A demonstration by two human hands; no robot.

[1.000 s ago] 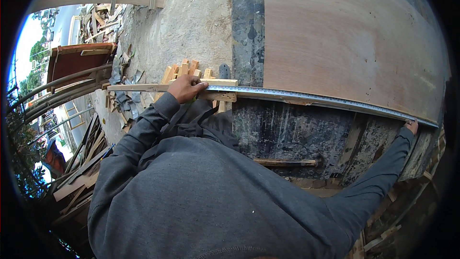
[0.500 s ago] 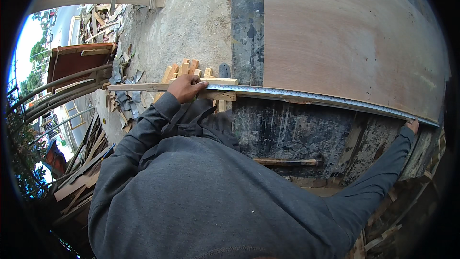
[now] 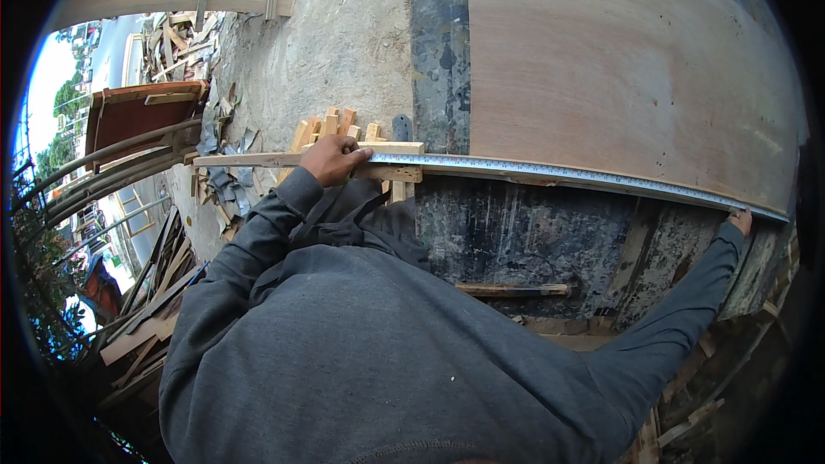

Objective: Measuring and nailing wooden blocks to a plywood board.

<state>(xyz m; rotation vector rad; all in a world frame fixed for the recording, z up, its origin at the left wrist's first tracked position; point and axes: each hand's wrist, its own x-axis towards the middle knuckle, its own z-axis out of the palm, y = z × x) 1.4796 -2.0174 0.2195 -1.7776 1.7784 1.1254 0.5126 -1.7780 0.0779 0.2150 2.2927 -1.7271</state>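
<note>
A white tape measure is stretched along a long, thin wooden strip that runs across in front of me. My left hand is closed at the tape's left end, thumb pointing right along it; what lies inside the palm is hidden. Far to the right, with that arm stretched out, my right hand pinches the other end of the tape at the strip's near edge. Just right of my left hand, a short wooden block lies against the strip.
Beyond the strip lies a wide plywood sheet with a dark border board. A hammer-like tool rests on the stained dark boards nearer me. Cut wood pieces stand behind my left hand. Scrap wood is heaped at left.
</note>
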